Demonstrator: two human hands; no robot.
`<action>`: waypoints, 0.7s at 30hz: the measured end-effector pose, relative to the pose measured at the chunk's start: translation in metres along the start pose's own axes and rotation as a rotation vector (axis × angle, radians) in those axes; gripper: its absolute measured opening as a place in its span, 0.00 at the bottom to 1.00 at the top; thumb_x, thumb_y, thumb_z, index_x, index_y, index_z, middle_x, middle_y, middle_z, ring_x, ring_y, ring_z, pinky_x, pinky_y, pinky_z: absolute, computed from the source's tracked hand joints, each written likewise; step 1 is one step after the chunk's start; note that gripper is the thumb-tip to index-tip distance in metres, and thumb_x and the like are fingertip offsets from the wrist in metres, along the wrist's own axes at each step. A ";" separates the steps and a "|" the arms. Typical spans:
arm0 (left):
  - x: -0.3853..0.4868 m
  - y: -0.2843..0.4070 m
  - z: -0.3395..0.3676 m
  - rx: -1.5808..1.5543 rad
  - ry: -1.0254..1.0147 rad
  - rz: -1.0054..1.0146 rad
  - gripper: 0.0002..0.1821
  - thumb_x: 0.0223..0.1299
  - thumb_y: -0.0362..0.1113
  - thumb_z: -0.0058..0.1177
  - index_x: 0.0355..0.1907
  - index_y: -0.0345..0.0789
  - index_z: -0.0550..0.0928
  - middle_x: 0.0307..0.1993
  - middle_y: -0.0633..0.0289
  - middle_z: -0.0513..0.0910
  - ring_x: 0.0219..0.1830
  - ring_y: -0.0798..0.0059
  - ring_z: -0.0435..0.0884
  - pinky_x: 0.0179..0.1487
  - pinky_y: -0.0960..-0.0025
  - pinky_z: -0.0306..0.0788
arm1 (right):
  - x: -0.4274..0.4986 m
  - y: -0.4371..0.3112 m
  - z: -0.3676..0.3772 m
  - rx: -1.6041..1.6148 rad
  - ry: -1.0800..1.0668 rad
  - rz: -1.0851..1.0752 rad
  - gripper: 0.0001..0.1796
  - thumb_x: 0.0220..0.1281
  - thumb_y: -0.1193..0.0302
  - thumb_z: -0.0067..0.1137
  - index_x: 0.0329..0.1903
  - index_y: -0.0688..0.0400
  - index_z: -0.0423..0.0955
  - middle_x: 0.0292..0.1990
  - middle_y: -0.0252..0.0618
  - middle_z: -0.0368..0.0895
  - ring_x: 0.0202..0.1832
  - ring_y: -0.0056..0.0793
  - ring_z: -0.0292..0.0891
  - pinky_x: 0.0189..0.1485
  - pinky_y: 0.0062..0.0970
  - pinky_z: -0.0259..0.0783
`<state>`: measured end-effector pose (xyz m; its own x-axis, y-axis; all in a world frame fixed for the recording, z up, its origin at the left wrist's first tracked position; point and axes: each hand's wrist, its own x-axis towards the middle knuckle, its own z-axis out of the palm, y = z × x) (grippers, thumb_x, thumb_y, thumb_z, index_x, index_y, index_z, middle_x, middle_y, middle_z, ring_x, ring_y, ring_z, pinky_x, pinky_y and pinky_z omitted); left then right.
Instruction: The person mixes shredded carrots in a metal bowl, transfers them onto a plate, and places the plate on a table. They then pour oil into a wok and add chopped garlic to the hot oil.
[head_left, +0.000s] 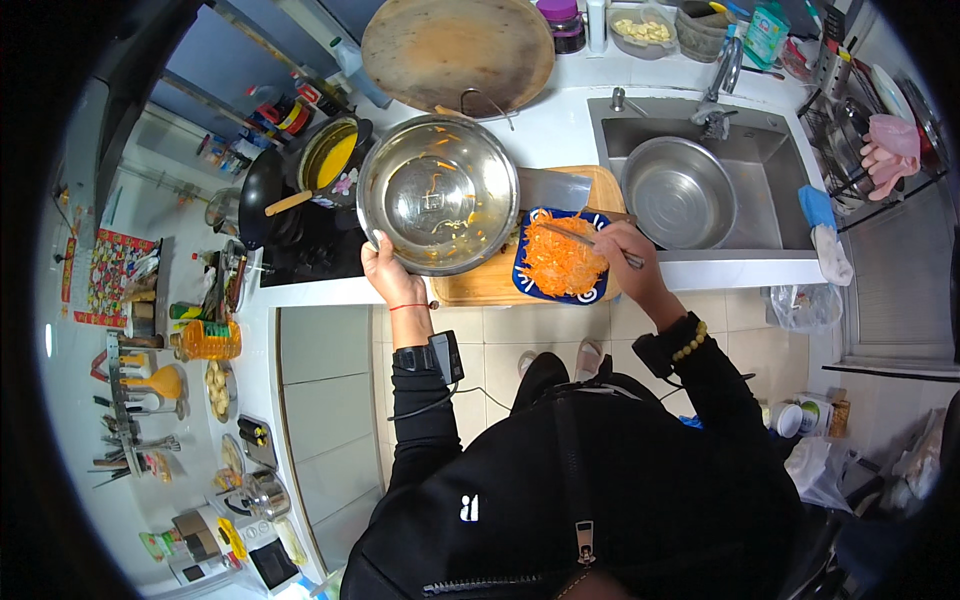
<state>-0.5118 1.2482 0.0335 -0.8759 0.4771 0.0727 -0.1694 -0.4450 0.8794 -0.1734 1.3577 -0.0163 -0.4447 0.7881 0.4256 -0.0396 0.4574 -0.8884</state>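
Observation:
My left hand (391, 271) grips the near rim of a large stainless steel bowl (431, 199), thumb over the edge; a few orange shreds cling inside it. Chopsticks (581, 240) are held in my right hand (631, 262), their tips in a heap of shredded carrot (562, 259). That heap fills a blue patterned square dish (526, 289), which stands on the right part of a wooden cutting board (472, 291). Behind the dish lies the broad blade of a cleaver (555, 187), partly hidden by the bowl.
To the right, a sink (772, 187) holds a metal basin (679, 193). At the left, a pot with yellow liquid (335, 161) and a black wok (262, 199) stand by the stove. A round wooden board (457, 56) leans at the back.

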 end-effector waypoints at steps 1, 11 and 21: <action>-0.001 0.000 -0.001 -0.004 0.004 -0.007 0.08 0.70 0.33 0.53 0.32 0.37 0.74 0.32 0.65 0.81 0.34 0.80 0.78 0.43 0.72 0.75 | 0.005 0.003 0.002 -0.004 -0.005 0.007 0.08 0.65 0.79 0.52 0.30 0.66 0.77 0.33 0.43 0.79 0.36 0.33 0.76 0.43 0.27 0.71; -0.004 -0.013 0.011 -0.080 -0.043 -0.198 0.03 0.70 0.32 0.53 0.40 0.34 0.77 0.40 0.62 0.82 0.40 0.76 0.80 0.49 0.70 0.76 | -0.014 -0.015 -0.040 0.267 0.373 0.224 0.18 0.76 0.66 0.46 0.37 0.70 0.76 0.40 0.44 0.79 0.40 0.32 0.81 0.47 0.28 0.78; -0.083 -0.089 0.155 0.010 -0.358 -0.326 0.15 0.65 0.33 0.61 0.25 0.43 0.70 0.24 0.76 0.71 0.27 0.87 0.64 0.33 0.80 0.62 | -0.058 -0.037 -0.148 0.299 1.009 0.162 0.19 0.76 0.65 0.46 0.34 0.68 0.74 0.39 0.54 0.81 0.36 0.38 0.83 0.44 0.33 0.82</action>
<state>-0.3540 1.3655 0.0216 -0.5671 0.8220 -0.0514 -0.4028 -0.2224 0.8879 -0.0144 1.3563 0.0172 0.4775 0.8700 0.1226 -0.3256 0.3048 -0.8950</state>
